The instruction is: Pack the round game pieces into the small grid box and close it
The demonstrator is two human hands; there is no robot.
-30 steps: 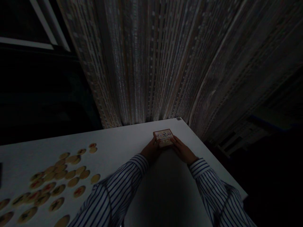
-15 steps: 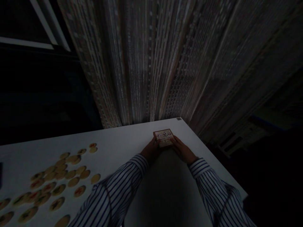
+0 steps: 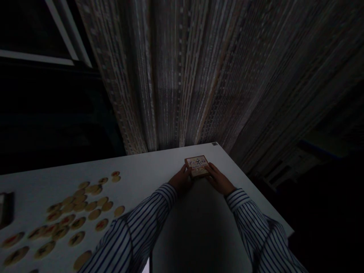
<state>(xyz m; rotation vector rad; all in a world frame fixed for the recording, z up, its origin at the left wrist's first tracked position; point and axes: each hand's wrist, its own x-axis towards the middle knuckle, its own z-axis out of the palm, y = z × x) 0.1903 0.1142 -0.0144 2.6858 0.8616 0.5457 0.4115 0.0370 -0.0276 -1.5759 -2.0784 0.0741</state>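
Observation:
A small flat box (image 3: 197, 162) with a printed lid and brown edges lies near the far right part of the white table. My left hand (image 3: 181, 181) grips its left side, fingers along the edge. On the opposite side, my right hand (image 3: 220, 179) holds the right edge, with fingertips reaching over the near corner of the lid. Both hands are closed on the box; its underside is hidden. Well to the left of my left arm, several round Chinese chess pieces (image 3: 80, 206) lie scattered, some with red or dark characters showing.
The white table (image 3: 148, 167) ends at a right-hand edge and corner beyond my right arm. A striped curtain (image 3: 182, 76) hangs behind it. At the far left stands a dark-sided object (image 3: 8, 208), cut off by the frame. The room is very dim.
The view has shifted slightly left, so the chess pieces sit farther right and more of the dark-sided object shows. Both hands still hold the box in nearly the same place.

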